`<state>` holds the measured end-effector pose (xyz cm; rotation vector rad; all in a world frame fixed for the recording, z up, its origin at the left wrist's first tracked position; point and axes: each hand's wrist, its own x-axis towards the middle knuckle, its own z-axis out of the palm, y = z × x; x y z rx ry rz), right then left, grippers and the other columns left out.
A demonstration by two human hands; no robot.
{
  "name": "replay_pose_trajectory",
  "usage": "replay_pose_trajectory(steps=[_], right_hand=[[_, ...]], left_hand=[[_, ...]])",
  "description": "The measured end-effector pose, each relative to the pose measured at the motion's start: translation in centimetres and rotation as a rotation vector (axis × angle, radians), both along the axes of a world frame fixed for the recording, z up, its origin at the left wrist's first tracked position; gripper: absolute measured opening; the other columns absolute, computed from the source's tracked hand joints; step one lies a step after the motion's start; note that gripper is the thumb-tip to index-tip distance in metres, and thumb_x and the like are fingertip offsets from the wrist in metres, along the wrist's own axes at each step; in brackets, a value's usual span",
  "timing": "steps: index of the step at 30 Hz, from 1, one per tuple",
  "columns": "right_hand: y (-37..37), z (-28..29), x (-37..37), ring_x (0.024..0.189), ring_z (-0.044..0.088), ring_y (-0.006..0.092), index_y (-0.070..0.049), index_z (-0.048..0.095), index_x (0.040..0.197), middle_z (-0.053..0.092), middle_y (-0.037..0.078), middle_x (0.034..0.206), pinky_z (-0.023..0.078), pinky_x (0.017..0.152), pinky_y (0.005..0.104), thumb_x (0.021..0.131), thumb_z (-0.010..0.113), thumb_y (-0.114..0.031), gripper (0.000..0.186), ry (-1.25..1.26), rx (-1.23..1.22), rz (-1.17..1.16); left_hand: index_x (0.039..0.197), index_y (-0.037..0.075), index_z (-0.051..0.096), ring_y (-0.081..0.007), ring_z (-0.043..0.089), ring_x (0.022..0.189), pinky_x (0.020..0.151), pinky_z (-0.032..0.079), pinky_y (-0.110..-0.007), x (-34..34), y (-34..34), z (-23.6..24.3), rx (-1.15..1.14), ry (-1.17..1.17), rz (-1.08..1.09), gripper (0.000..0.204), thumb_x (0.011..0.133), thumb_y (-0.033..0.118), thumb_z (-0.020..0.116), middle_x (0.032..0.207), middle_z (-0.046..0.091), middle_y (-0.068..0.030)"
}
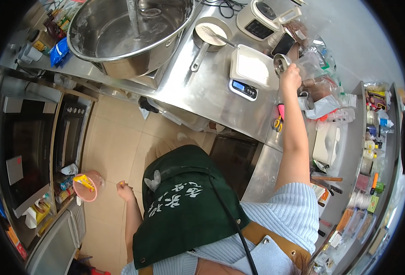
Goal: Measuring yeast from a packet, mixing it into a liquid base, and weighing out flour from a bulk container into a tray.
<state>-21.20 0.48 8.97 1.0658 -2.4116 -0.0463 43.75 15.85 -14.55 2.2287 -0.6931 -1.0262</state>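
Observation:
My right hand [291, 78] is closed on a small metal cup [281, 63] at the back right of the steel counter, just right of a white tub [252, 68] of white powder. The tub sits on a digital scale [243, 93]. Left of them stands a steel saucepan [202, 53] with pale contents and a whisk [226, 41] across it. My left hand [124, 189] hangs low over the floor beside my dark green apron, its fingers curled round something too small to make out, near a pink bin [92, 188].
A large steel mixing bowl [127, 65] fills the counter's back left, and a white appliance [253, 20] stands behind. Bags and scissors [277, 123] crowd the right, along with crowded shelves [370, 153]. Ovens [28, 151] line the left side of the tiled floor [115, 133].

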Motion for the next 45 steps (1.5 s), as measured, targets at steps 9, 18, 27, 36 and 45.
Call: replay_pose_trajectory(steps=[9, 18, 27, 36, 45], right_hand=[[3.1, 0.9, 0.1, 0.054, 0.059, 0.0194, 0.002, 0.049, 0.079, 0.056, 0.013, 0.067, 0.052, 0.045, 0.0272, 0.076, 0.044, -0.002, 0.006, -1.367, -0.818, -0.134], [6.6, -2.8, 20.0, 0.046, 0.056, 0.0149, 0.001, 0.051, 0.089, 0.057, 0.008, 0.067, 0.051, 0.039, 0.0251, 0.074, 0.046, 0.002, 0.016, -2.081, -0.336, -0.149], [4.6, -25.0, 25.4, 0.048, 0.054, 0.0138, -0.001, 0.049, 0.084, 0.055, 0.007, 0.065, 0.051, 0.045, 0.0253, 0.079, 0.043, -0.002, 0.008, -2.184, -0.071, -0.766], [-8.0, -47.9, 21.3, 0.072, 0.061, 0.0268, 0.004, 0.049, 0.086, 0.058, 0.016, 0.077, 0.053, 0.057, 0.0346, 0.078, 0.049, -0.008, 0.015, -0.998, 0.321, -0.319], [-14.5, -67.4, 2.4, 0.074, 0.061, 0.0266, 0.003, 0.05, 0.089, 0.059, 0.017, 0.079, 0.05, 0.061, 0.0376, 0.076, 0.056, -0.023, 0.03, -0.6, 0.196, 0.421]], left_hand=[[0.08, 0.003, 0.048, -0.0114, 0.044, 0.041, 0.036, 0.036, -0.025, 0.6, 0.6, -0.7, 0.019, -0.001, -0.005, 0.007, 0.083, 0.008, 0.044, 0.059, 0.045, -0.0033], [0.081, 0.002, 0.054, -0.0134, 0.047, 0.045, 0.042, 0.04, -0.028, -1.0, 3.4, -3.3, 0.038, 0.006, 0.022, 0.008, 0.081, 0.009, 0.049, 0.06, 0.051, -0.007], [0.083, 0.003, 0.053, -0.0331, 0.055, 0.063, 0.057, 0.043, -0.039, -4.2, 6.4, -10.0, 0.202, -0.108, -0.038, 0.008, 0.079, 0.007, 0.048, 0.07, 0.056, -0.0189], [0.08, 0.005, 0.05, -0.0364, 0.052, 0.066, 0.056, 0.042, -0.042, -6.0, 7.3, -13.9, 0.208, -0.333, -0.244, 0.003, 0.078, 0.004, 0.048, 0.076, 0.055, -0.0159], [0.08, 0.002, 0.049, -0.031, 0.052, 0.061, 0.052, 0.041, -0.035, -7.1, 3.1, -15.0, 0.13, -0.154, -0.174, 0.005, 0.078, -0.002, 0.046, 0.071, 0.052, -0.0139]])
